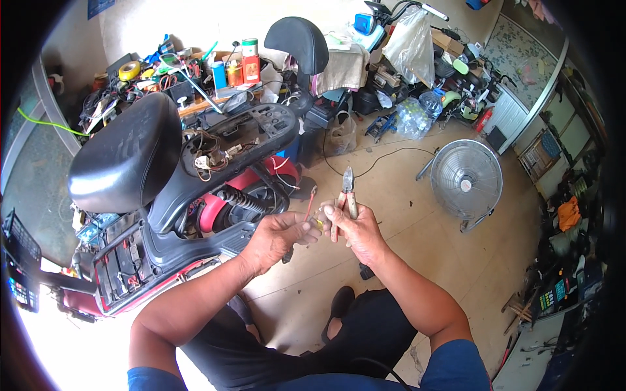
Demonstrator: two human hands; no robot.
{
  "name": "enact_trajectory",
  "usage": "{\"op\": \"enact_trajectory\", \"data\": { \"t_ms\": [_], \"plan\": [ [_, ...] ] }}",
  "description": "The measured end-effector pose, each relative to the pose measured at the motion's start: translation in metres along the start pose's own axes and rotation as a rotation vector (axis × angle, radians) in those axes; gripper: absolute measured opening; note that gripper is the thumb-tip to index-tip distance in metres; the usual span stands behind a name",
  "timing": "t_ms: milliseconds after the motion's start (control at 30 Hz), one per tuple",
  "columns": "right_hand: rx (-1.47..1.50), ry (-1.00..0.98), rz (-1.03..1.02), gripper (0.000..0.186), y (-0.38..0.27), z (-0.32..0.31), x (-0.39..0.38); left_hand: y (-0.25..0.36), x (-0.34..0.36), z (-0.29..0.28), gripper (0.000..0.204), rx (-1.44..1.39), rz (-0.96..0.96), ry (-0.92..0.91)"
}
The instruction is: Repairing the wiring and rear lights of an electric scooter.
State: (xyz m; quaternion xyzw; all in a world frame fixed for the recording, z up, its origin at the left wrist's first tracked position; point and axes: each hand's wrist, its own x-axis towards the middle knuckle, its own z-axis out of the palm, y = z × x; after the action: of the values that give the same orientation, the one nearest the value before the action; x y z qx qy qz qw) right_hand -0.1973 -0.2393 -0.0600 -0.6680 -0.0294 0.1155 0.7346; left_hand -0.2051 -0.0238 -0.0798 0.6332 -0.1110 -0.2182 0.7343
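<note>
My left hand (pixel 277 240) is closed in a pinch, with a short red wire (pixel 310 203) sticking up from its fingers. My right hand (pixel 357 233) grips a pair of pliers (pixel 348 181) by their worn, pale handles, jaws pointing up and away. A small yellow piece (pixel 319 223) shows between the fingertips of both hands; its kind is too small to tell. To the left stands a red and black electric scooter (pixel 228 246) with its seat (pixel 127 156) tilted up. A tangle of wires and connectors (pixel 214 158) lies exposed on its rear frame.
A silver floor fan (pixel 466 176) stands at the right, its black cable (pixel 385 156) running over the tiled floor. Tools, tape and bottles crowd the bench (pixel 189 109) behind the scooter. Packed shelves (pixel 567 241) line the right side. Water bottles (pixel 417 114) sit at the back.
</note>
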Motion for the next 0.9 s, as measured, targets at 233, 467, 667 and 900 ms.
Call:
{"op": "enact_trajectory", "data": {
  "t_ms": [233, 467, 667, 900],
  "plan": [
    [-0.143, -0.03, -0.18, 0.022, -0.002, 0.008, -0.002, 0.007, -0.002, 0.005, 0.029, 0.035, -0.039, 0.0],
    [-0.247, -0.006, -0.248, 0.021, 0.008, -0.004, -0.001, 0.001, 0.0, 0.002, 0.026, -0.03, -0.005, 0.044],
    [0.179, -0.128, 0.055, 0.017, -0.008, 0.001, -0.011, -0.01, 0.006, -0.005, 0.024, -0.077, 0.055, -0.004],
    [0.054, -0.074, 0.069, 0.021, 0.0, -0.008, -0.001, -0.01, 0.011, -0.006, 0.019, 0.042, 0.112, 0.028]
  ]
}}
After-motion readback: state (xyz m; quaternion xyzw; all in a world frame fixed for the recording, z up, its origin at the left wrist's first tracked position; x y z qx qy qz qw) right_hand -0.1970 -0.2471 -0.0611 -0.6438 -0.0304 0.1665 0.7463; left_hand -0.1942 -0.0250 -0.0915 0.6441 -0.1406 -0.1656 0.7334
